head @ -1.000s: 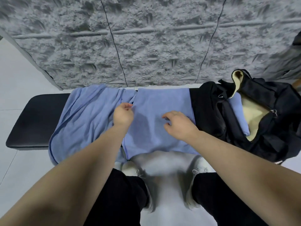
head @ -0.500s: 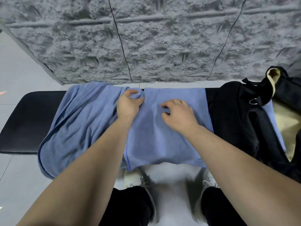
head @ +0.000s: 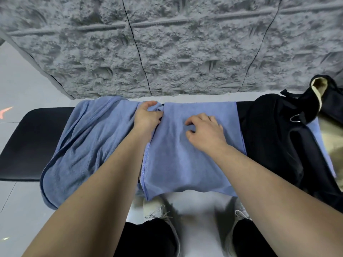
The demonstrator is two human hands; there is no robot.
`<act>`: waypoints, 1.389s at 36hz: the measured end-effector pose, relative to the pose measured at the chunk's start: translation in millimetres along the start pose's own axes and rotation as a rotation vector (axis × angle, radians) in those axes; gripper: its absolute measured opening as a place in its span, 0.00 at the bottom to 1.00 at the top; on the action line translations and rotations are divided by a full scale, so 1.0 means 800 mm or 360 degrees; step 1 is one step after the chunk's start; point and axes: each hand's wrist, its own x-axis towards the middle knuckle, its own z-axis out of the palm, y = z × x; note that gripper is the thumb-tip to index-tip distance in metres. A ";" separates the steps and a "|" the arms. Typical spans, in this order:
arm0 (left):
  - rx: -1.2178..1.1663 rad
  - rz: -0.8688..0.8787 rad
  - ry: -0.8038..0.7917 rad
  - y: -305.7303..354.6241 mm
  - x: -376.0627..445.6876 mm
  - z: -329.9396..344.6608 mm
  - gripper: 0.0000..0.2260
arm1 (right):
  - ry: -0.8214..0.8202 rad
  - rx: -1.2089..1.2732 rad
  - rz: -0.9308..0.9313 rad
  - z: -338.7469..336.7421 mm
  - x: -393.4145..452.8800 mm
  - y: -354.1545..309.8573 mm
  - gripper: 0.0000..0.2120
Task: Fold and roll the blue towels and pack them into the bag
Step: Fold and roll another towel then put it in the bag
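Our left hand (head: 147, 115) pinches the folded towel (head: 185, 154) at centre frame; our right hand (head: 206, 130), fingers curled, presses it. It overhangs the counter (head: 27, 145) and may slide off.

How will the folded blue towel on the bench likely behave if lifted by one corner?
Probably floppy: the folded towel already sags over the bench edge. Likely it unfolds, since nothing holds its layers together.
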 end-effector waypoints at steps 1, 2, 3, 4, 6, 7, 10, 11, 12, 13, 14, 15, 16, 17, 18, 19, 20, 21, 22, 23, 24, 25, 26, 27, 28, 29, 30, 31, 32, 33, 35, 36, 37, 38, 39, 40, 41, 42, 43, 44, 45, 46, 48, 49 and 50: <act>0.0049 0.0008 -0.0031 0.003 -0.002 0.002 0.18 | 0.0000 0.0001 0.0001 0.001 0.000 0.000 0.14; 0.0092 0.0020 -0.0058 0.005 -0.002 0.003 0.19 | 0.0000 0.0001 0.0003 0.001 -0.001 0.000 0.14; 0.0132 0.0050 -0.0080 0.005 0.000 0.004 0.20 | -0.0001 0.0001 0.0005 0.002 -0.001 0.001 0.14; 0.0206 0.0109 -0.0086 0.004 0.005 0.004 0.21 | -0.0002 0.0001 0.0009 0.002 -0.001 0.000 0.14; 0.0523 0.0279 -0.0082 0.004 0.010 0.004 0.23 | -0.0004 0.0003 0.0023 0.002 -0.001 -0.001 0.14; 0.0705 0.0349 -0.0082 0.004 0.012 0.005 0.24 | -0.0006 0.0003 0.0029 0.002 -0.001 -0.001 0.14; 0.0918 0.0457 -0.0072 0.001 0.016 0.016 0.20 | -0.0010 0.0003 0.0038 0.002 -0.001 -0.003 0.14; 0.0878 0.0478 -0.0036 -0.001 0.016 0.021 0.16 | -0.0012 0.0002 0.0040 0.002 -0.001 -0.003 0.14; 0.0752 0.0460 0.0009 -0.003 0.018 0.024 0.13 | -0.0011 0.0003 0.0039 0.002 -0.001 -0.002 0.14; 0.0564 0.0404 0.0051 -0.004 0.018 0.027 0.09 | -0.0009 0.0006 0.0037 0.002 -0.001 -0.002 0.14; 0.0358 0.0325 0.0092 -0.005 0.019 0.027 0.06 | -0.0009 0.0013 0.0036 0.003 -0.001 -0.001 0.14; 0.0203 0.0251 0.0135 -0.005 0.020 0.026 0.06 | -0.0007 0.0019 0.0032 0.003 -0.001 -0.001 0.14; 0.0099 0.0209 0.0172 -0.004 0.020 0.023 0.07 | -0.0005 0.0022 0.0028 0.003 -0.001 0.000 0.14; -0.0001 0.0186 0.0198 -0.002 0.022 0.020 0.08 | -0.0005 0.0023 0.0026 0.003 -0.001 0.000 0.15; -0.0112 0.0161 0.0212 -0.001 0.026 0.015 0.09 | -0.0006 0.0023 0.0027 0.003 -0.001 0.001 0.15; -0.0224 0.0118 0.0206 0.001 0.028 0.011 0.09 | -0.0009 0.0025 0.0031 0.003 -0.001 0.001 0.15; -0.0311 0.0064 0.0180 0.001 0.032 0.005 0.10 | -0.0012 0.0026 0.0032 0.003 -0.001 0.001 0.15; -0.0374 0.0020 0.0136 0.002 0.035 0.000 0.10 | -0.0014 0.0025 0.0031 0.003 -0.001 0.001 0.15; -0.0398 -0.0015 0.0079 0.004 0.038 -0.005 0.10 | -0.0015 0.0024 0.0030 0.003 0.000 0.000 0.15; -0.0414 -0.0043 0.0004 0.005 0.040 -0.009 0.10 | -0.0015 0.0023 0.0030 0.004 0.000 0.000 0.15; -0.0421 -0.0073 -0.0075 0.007 0.043 -0.013 0.11 | -0.0018 0.0024 0.0032 0.004 0.000 0.000 0.15; -0.0422 -0.0113 -0.0139 0.009 0.043 -0.016 0.11 | -0.0019 0.0025 0.0033 0.004 0.000 0.000 0.15; -0.0420 -0.0147 -0.0176 0.012 0.043 -0.019 0.12 | -0.0017 0.0024 0.0030 0.004 0.000 0.000 0.15; -0.0424 -0.0168 -0.0189 0.014 0.044 -0.022 0.13 | -0.0019 0.0024 0.0028 0.004 0.000 0.000 0.15; -0.0428 -0.0184 -0.0190 0.017 0.046 -0.024 0.14 | -0.0024 0.0026 0.0030 0.004 0.000 0.000 0.14; -0.0438 -0.0187 -0.0194 0.019 0.048 -0.026 0.14 | -0.0026 0.0029 0.0035 0.004 0.000 0.000 0.14; -0.0443 -0.0185 -0.0200 0.022 0.050 -0.027 0.14 | -0.0025 0.0032 0.0038 0.003 0.000 0.000 0.14; -0.0453 -0.0178 -0.0203 0.025 0.052 -0.027 0.15 | -0.0025 0.0033 0.0041 0.003 0.000 0.000 0.14; -0.0452 -0.0160 -0.0192 0.028 0.053 -0.027 0.15 | -0.0027 0.0033 0.0045 0.003 0.000 -0.001 0.14; -0.0438 -0.0122 -0.0173 0.032 0.054 -0.026 0.15 | -0.0030 0.0031 0.0048 0.003 0.000 -0.001 0.14; -0.0352 -0.0033 -0.0128 0.039 0.056 -0.024 0.15 | -0.0034 0.0031 0.0047 0.004 0.000 -0.001 0.14; -0.0304 -0.0002 -0.0107 0.041 0.057 -0.024 0.15 | -0.0037 0.0032 0.0046 0.003 0.000 -0.001 0.14; -0.0279 0.0016 -0.0085 0.043 0.058 -0.022 0.15 | -0.0039 0.0033 0.0048 0.003 0.000 -0.001 0.14; -0.0278 0.0015 -0.0063 0.045 0.060 -0.021 0.15 | -0.0040 0.0032 0.0048 0.003 0.000 0.000 0.14; -0.0303 -0.0013 -0.0059 0.047 0.062 -0.020 0.14 | -0.0040 0.0031 0.0048 0.002 0.000 0.000 0.14; -0.0321 -0.0078 -0.0083 0.049 0.062 -0.018 0.13 | -0.0040 0.0031 0.0049 0.002 0.000 0.000 0.14; -0.0311 -0.0173 -0.0134 0.052 0.061 -0.018 0.12 | -0.0040 0.0035 0.0050 0.002 0.000 0.000 0.14; -0.0257 -0.0280 -0.0201 0.054 0.058 -0.019 0.13 | -0.0038 0.0039 0.0050 0.002 0.000 0.000 0.14; -0.0183 -0.0375 -0.0277 0.055 0.054 -0.021 0.13 | -0.0037 0.0044 0.0049 0.002 0.000 0.000 0.14; -0.0123 -0.0445 -0.0339 0.057 0.052 -0.025 0.14 | -0.0039 0.0047 0.0046 0.003 -0.001 0.000 0.14; -0.0092 -0.0481 -0.0389 0.058 0.051 -0.027 0.14 | -0.0041 0.0050 0.0043 0.003 -0.001 0.000 0.14; -0.0086 -0.0482 -0.0422 0.059 0.051 -0.029 0.15 | -0.0042 0.0052 0.0041 0.003 -0.001 0.000 0.14; -0.0142 -0.0411 -0.0429 0.061 0.055 -0.030 0.15 | -0.0046 0.0051 0.0043 0.002 -0.001 0.000 0.14; -0.0181 -0.0366 -0.0407 0.061 0.056 -0.030 0.16 | -0.0045 0.0051 0.0045 0.002 -0.001 0.000 0.14; -0.0213 -0.0335 -0.0378 0.061 0.057 -0.029 0.17 | -0.0043 0.0051 0.0045 0.002 -0.001 0.000 0.14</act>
